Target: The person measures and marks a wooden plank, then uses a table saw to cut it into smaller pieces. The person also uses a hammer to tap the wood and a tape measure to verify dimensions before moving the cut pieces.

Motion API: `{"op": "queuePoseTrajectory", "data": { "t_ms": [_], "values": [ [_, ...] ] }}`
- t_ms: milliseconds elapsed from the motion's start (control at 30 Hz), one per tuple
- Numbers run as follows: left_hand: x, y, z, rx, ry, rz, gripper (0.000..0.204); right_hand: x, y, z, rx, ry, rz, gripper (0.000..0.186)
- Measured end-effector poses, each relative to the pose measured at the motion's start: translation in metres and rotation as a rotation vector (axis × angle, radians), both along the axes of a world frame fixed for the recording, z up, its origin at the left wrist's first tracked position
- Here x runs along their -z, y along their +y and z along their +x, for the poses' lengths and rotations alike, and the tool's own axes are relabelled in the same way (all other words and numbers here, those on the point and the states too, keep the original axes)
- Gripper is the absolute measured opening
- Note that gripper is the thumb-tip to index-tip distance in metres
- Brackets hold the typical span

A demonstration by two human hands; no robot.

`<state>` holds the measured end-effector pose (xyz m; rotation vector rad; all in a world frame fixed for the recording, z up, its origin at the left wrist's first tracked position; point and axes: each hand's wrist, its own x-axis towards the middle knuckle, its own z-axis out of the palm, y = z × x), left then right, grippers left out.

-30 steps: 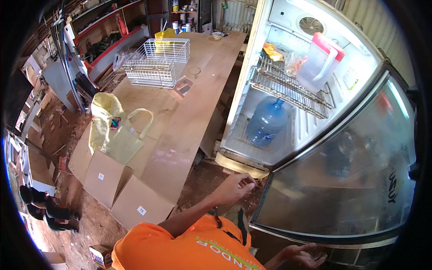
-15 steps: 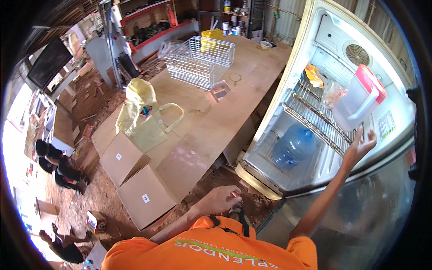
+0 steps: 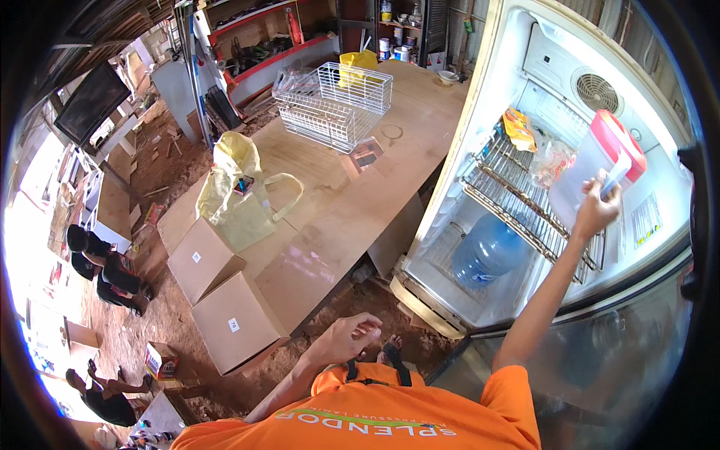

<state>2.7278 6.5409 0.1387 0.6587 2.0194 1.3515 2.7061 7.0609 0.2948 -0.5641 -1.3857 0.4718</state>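
My right hand (image 3: 598, 210) reaches into the open fridge (image 3: 442, 300). Its fingers are wrapped round the handle of a clear plastic pitcher (image 3: 574, 180) with a pink-red lid. The pitcher stands on the wire shelf (image 3: 517, 191), tilted in this view. Beside it lie a knotted clear plastic bag (image 3: 553, 161) and a yellow-orange packet (image 3: 518, 129). Under the shelf, a large blue water bottle (image 3: 487, 251) rests on the fridge floor. In front of my chest, my left hand (image 3: 349, 337) is empty, its fingers loosely bent and apart.
A wooden table (image 3: 330, 247) carries a white wire basket (image 3: 330, 112), a cream cloth bag (image 3: 236, 180), a small open carton (image 3: 363, 157), a bowl (image 3: 448, 76) and cardboard boxes (image 3: 232, 322) at its near end. Other people (image 3: 109, 270) sit at the far left.
My right hand has moved up from below the pitcher's handle and closed round it. My left hand has shifted slightly left, still empty.
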Motion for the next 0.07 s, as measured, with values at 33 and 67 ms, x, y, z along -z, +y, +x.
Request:
{"op": "queuePoseTrajectory", "data": {
  "t_ms": [33, 67],
  "values": [
    [-0.0015, -0.0009, 0.0024, -0.005, -0.012, -0.005, 0.032, 0.0000, -0.0016, -0.0015, -0.115, -0.033, -0.109, 0.035],
    [-0.0040, -0.0021, 0.0041, -0.008, -0.026, -0.003, 0.032, -0.0014, -0.0027, 0.0068, -0.157, -0.068, -0.089, 0.035]
  ]
}}
